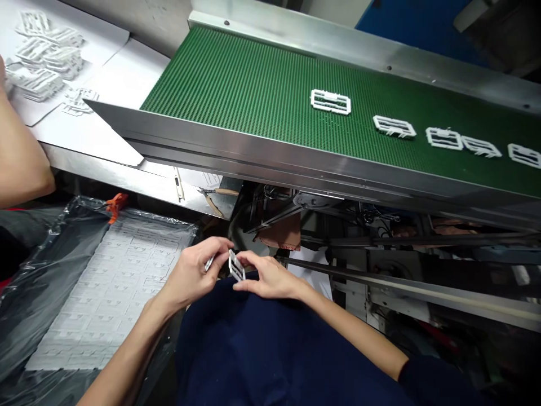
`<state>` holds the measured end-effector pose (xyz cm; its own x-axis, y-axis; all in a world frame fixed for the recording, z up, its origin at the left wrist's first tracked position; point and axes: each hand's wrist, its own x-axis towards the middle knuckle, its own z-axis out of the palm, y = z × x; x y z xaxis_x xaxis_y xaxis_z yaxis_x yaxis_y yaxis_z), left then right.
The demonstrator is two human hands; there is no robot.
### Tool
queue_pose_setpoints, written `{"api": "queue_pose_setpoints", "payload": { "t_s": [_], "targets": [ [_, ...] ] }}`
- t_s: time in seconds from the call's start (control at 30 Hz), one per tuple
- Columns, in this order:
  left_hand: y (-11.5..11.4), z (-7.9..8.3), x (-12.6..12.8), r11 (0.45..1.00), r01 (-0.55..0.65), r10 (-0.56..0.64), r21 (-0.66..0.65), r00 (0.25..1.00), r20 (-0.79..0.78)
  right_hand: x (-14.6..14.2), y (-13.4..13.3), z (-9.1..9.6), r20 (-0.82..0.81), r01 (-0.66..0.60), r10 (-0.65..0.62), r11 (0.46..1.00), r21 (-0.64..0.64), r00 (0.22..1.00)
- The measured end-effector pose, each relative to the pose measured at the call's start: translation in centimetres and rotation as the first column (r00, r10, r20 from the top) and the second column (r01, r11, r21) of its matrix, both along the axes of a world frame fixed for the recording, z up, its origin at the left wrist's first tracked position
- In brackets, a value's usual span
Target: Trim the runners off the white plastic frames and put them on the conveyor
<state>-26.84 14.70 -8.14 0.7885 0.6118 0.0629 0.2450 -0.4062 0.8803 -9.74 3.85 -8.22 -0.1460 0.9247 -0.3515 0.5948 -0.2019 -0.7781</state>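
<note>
- Part point(237, 267), white and slotted, stands tilted between the hands at the lower centre of the frame.
- Belt point(236, 73), green, the largest thing, spans the upper centre and right, carrying five similar parts.
- Plastic lining point(38, 299) at lower left surrounds rows of pale pieces point(114, 293).
- Right hand point(270, 276) and left hand point(198, 268) meet just above the dark blue clothing.
- Handling it well probably means a light pinch on the outer rim, since the slim bars look easy to bend; the right hand should steady while the left works near the edge.
- Right fingers grip the part, thumb below, others above, its slotted face turned left.
- Left fingers curl closed around a small white piece point(209, 263); their tips lie just beside the part's upper left edge, and I cannot tell whether they touch.
</note>
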Motion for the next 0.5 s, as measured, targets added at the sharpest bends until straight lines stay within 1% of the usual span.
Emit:
{"api": "queue_pose_setpoints", "payload": {
  "t_s": [0.07, 0.13, 0.23, 0.33, 0.4, 0.47, 0.5],
  "targets": [
    [-0.2, 0.5, -0.6, 0.987, 0.089, -0.096, -0.131, 0.995, -0.042, -0.3, -0.5, 0.1, -0.103, -0.025, 0.019, 0.998, -0.063, 0.994],
    [-0.4, 0.7, -1.0, 0.963, 0.146, -0.168, -0.226, 0.982, -0.081, -0.6, -1.1, 0.0, -0.165, -0.049, 0.031, 0.993, -0.108, 0.986],
    [-0.6, 0.5, -1.0, 0.941, 0.171, -0.213, -0.291, 0.97, -0.116, -0.5, -1.8, -0.1, -0.242, -0.055, 0.017, 0.987, -0.151, 0.97],
    [-0.4, 0.3, -0.4, 0.935, 0.181, -0.232, -0.306, 0.963, -0.14, 0.7, -1.6, 0.1, -0.298, -0.126, 0.059, 0.97, -0.21, 0.953],
    [-0.2, 0.3, -0.2, 0.932, 0.204, -0.258, -0.299, 0.954, -0.154, 1.7, -0.4, -0.1, -0.252, -0.145, 0.085, 0.963, -0.229, 0.964],
    [-0.1, 0.3, -0.3, 0.929, 0.208, -0.269, -0.306, 0.948, -0.172, 2.4, 2.0, -0.7, -0.065, -0.085, 0.073, 0.976, -0.202, 0.995],
    [-0.1, 0.3, -0.5, 0.928, 0.197, -0.263, -0.315, 0.947, -0.182, 2.4, 3.6, -1.3, 0.045, -0.047, 0.055, 0.984, -0.174, 0.997]
  ]
}}
